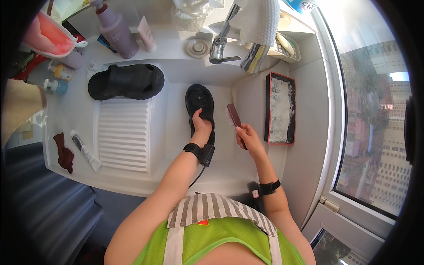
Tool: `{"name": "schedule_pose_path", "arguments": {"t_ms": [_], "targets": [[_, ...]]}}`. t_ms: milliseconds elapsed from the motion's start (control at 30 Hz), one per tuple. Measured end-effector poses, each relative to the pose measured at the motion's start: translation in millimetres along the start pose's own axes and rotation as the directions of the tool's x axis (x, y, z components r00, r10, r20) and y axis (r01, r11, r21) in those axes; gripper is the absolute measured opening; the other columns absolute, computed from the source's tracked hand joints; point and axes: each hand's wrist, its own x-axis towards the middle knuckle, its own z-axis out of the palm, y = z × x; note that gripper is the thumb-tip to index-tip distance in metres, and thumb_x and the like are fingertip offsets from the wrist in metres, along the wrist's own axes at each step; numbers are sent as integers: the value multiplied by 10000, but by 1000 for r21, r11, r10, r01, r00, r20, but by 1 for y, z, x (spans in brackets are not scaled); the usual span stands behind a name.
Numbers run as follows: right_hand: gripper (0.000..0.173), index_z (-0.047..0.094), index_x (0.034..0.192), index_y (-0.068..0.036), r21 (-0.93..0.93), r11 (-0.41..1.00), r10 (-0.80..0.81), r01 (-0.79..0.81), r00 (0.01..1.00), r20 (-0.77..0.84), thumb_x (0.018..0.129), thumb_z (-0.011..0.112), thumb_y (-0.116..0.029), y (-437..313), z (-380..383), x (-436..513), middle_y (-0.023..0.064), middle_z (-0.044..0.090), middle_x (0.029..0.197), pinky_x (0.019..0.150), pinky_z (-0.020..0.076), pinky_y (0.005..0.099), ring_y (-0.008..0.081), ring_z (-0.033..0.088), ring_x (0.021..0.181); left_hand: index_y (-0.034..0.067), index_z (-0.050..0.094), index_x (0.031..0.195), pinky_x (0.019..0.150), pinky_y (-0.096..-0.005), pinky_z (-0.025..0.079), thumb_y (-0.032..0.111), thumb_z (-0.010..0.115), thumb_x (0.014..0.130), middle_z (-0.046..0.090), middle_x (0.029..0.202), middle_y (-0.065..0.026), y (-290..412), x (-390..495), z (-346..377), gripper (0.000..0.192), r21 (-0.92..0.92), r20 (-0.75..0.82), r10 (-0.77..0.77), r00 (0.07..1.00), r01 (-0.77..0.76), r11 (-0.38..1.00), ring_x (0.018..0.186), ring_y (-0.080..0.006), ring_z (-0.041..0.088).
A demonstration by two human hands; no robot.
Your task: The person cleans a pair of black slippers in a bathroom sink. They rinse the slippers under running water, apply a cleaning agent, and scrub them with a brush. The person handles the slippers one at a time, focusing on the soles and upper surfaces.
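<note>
A black foam clog (199,96) is in the white sink basin, and my left hand (202,124) grips it at its foot opening, thumb on top and the other fingers hidden. To the right, my right hand (246,135) holds a brush with a reddish-brown handle (234,115) and pale bristles that face left, apart from the clog. A second black clog (127,82) lies on its side at the top of the ribbed washboard (124,135), left of the basin. On the right ledge stands a black box with a red rim (281,109), holding white powder or paste.
A chrome faucet (220,49) and a white textured cloth (258,20) are behind the basin. Pump bottles, including a mauve one (119,36), stand at the back left. A squeezed tube (86,152) and brown cloth (64,154) lie at left. A window (374,116) is at right.
</note>
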Motion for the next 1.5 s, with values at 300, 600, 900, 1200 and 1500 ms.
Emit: {"name": "schedule_pose_path", "arguments": {"t_ms": [300,600,900,1200,1500], "targets": [[462,422,1376,-144,-326,850,-356,415,907,226,952,594,-209,-4,35,-6,37,536,632,445,379,274,132,483,496,66,484,1349,1075,-447,358,558,345,981,529,1334,-132,75,-97,52,631,394,288,-329,899,202,897,1258,-288,462],[484,508,1375,-274,-591,497,-699,635,697,161,921,591,-127,-16,69,-18,165,646,735,558,486,406,344,614,608,33,416,1386,1088,-471,348,514,256,1010,487,1378,-166,93,-144,57,631,471,269,-363,892,207,857,1257,-321,467],[464,508,1371,-280,-502,557,-637,662,728,254,931,582,-151,-16,86,-30,192,649,749,590,506,412,372,618,607,24,384,1406,1099,-436,353,587,264,989,460,1397,-166,90,-156,59,710,532,192,-224,956,90,842,1303,-297,436],[431,510,1373,-261,-392,626,-673,675,721,167,956,560,-167,8,91,-6,201,641,737,636,511,366,325,634,631,6,321,1447,1130,-464,300,641,214,972,371,1476,-189,86,-141,68,800,610,211,-232,950,57,790,1339,-335,395],[445,448,1406,-304,-501,680,-538,536,828,157,973,514,-226,41,73,36,202,661,820,741,514,425,377,654,780,28,390,1411,1112,-481,313,621,218,981,430,1433,-179,75,-81,38,752,602,56,-284,957,195,775,1317,-345,414]]}}
